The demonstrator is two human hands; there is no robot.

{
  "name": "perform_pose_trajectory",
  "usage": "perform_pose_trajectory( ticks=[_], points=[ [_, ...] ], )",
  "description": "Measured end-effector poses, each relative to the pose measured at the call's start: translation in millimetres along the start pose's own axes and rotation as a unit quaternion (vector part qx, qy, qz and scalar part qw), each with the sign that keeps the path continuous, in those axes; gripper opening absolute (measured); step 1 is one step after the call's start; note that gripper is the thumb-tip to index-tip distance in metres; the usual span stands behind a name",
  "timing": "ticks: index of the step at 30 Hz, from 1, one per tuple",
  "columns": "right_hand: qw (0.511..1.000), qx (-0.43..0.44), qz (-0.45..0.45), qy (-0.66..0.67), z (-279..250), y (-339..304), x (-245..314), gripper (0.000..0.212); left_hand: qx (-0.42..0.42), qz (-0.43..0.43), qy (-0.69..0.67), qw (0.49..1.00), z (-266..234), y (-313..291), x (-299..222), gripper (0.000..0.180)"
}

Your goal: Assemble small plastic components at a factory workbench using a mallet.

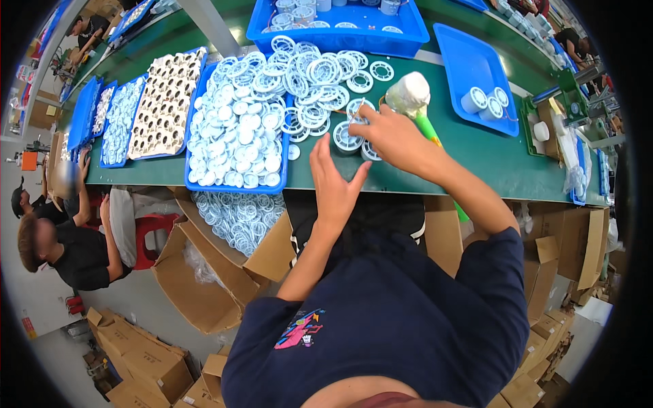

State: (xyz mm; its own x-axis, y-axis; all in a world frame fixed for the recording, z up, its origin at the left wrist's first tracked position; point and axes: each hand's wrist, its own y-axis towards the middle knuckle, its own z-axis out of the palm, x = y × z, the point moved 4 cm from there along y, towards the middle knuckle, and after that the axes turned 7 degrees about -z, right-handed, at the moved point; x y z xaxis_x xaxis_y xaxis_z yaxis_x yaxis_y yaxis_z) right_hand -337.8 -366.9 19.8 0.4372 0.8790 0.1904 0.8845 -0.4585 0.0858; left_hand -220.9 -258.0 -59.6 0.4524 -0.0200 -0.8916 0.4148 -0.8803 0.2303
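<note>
My right hand point(394, 141) reaches over a light-blue spoked disc point(345, 138), its bent fingers closed at the disc's upper edge; exactly what the fingertips grip is partly hidden. The disc appears to sit on a short cylinder at the front of the bench. Close to its left side is my left hand point(332, 187), thumb and fingers apart and nothing between them. Another round light-blue piece point(369, 151) lies partly under my right hand. Beyond my right wrist rests a mallet with a whitish wrapped head point(409, 94) and a green handle, which runs beneath my forearm.
Spoked rings point(323, 71) are heaped beside a blue tray point(189, 178) of small light-blue caps. A blue bin point(408, 47) stands at the back. Another blue tray point(456, 51) holds several white cylinders. Below the bench are open cartons point(187, 272). A seated co-worker point(78, 255) is at left.
</note>
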Motion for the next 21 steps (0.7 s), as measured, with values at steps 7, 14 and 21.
perform_pose_trajectory(
  ticks=[7,14,21],
  points=[
    [0.996,-0.055,0.005,0.069,4.7,-19.7,-0.4,0.051,0.077,0.094,-0.02,0.992,-1.0,17.0,10.7,0.086],
    [0.983,-0.179,0.013,0.041,16.9,-40.2,15.5,0.047,0.047,0.122,0.0,0.991,-10.4,18.3,10.5,0.076],
    [0.961,-0.212,-0.067,0.164,31.3,16.2,78.9,0.036,0.088,0.109,0.001,0.99,6.6,17.1,31.1,0.051]
  ],
)
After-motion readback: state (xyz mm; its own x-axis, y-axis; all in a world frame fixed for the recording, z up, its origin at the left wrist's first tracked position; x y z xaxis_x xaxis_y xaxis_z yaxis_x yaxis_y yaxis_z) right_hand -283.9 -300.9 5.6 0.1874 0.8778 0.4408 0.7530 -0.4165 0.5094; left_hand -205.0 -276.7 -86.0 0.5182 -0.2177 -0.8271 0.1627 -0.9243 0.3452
